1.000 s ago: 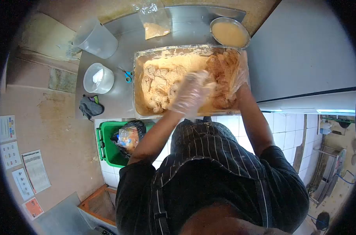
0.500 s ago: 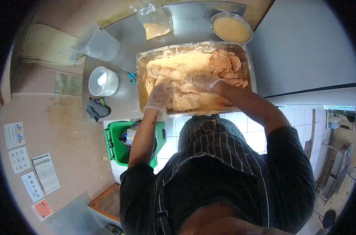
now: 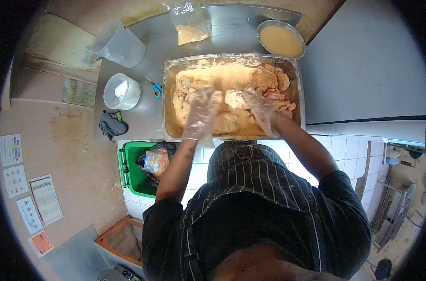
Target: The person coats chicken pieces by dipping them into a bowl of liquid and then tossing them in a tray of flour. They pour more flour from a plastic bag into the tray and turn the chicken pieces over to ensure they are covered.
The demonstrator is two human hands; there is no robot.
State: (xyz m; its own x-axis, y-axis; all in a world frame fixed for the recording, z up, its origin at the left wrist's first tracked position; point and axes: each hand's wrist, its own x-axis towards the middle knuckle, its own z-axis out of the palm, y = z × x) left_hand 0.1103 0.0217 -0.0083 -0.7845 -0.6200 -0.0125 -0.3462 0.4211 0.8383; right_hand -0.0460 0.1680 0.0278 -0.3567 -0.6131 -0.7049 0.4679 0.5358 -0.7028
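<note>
A large metal tray (image 3: 301,98) holds pale breading flour (image 3: 222,72) and pieces of raw meat. Both my hands wear clear plastic gloves and are inside it. My left hand (image 3: 202,114) is over the floured pieces on the left side, its fingers smeared by motion. At the fingertips of my right hand (image 3: 262,107), which are closed on its edge, is a flour-coated piece of meat (image 3: 235,99). Redder, wet-looking meat (image 3: 268,77) is heaped in the tray's right back corner. More coated pieces (image 3: 182,91) lie along the left.
Behind the tray stand a bowl of cloudy tan liquid (image 3: 282,41) and a bag of crumbs (image 3: 192,33). To the left are a clear bucket (image 3: 121,47), a white tub (image 3: 122,92), blue-handled scissors (image 3: 157,90) and a dark cloth (image 3: 112,125). A green bin (image 3: 133,173) stands below.
My hands have moved apart, the right one shifting right and nearer to me. A coated piece now shows between them. The whole view has shifted slightly.
</note>
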